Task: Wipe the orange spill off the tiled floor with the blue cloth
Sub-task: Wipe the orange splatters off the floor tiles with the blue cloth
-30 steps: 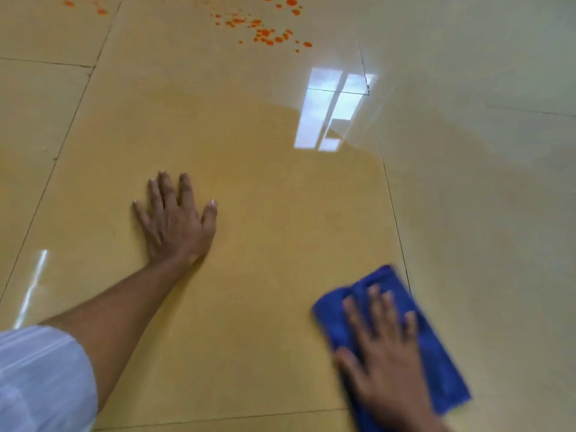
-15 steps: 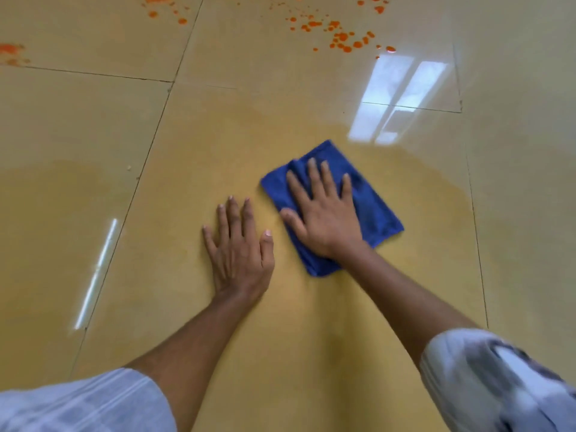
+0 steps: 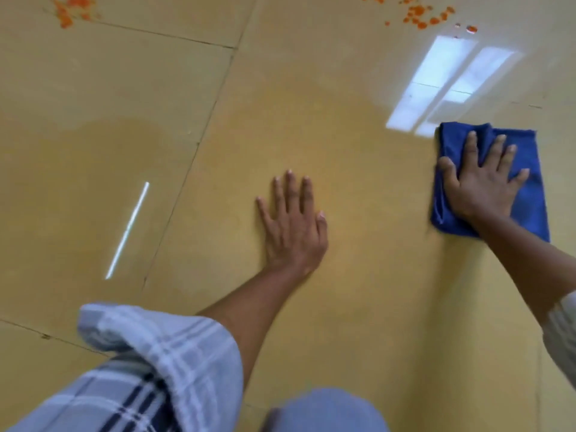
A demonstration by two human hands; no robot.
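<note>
The blue cloth [image 3: 526, 188] is a folded, roughly rectangular pad of deep blue fabric, creased and bunched along its far and left edges, lying flat on the tiled floor [image 3: 358, 145] at the right of the view, just below the bright window reflection [image 3: 448, 85]. The right hand [image 3: 480, 185] presses down on top of it, palm flat and fingers spread wide across the fabric, not gripping it. The left hand [image 3: 293, 226] rests bare on the glossy yellow tile near the middle, palm down, fingers straight and only slightly apart, holding nothing, well apart from the cloth. Orange spill [image 3: 420, 15] droplets dot the floor at the top right, beyond the cloth and not touched by it, and a second orange patch [image 3: 71, 10] sits at the top left; a duller, damp-looking smear spreads over the tiles around the hands. A checked sleeve [image 3: 162, 363] covers the left upper arm. Half a second ago the cloth lay just beside the left hand, close to its thumb side; it now sits far out to the right, and a second ago it was nearer the person, low on the right
</note>
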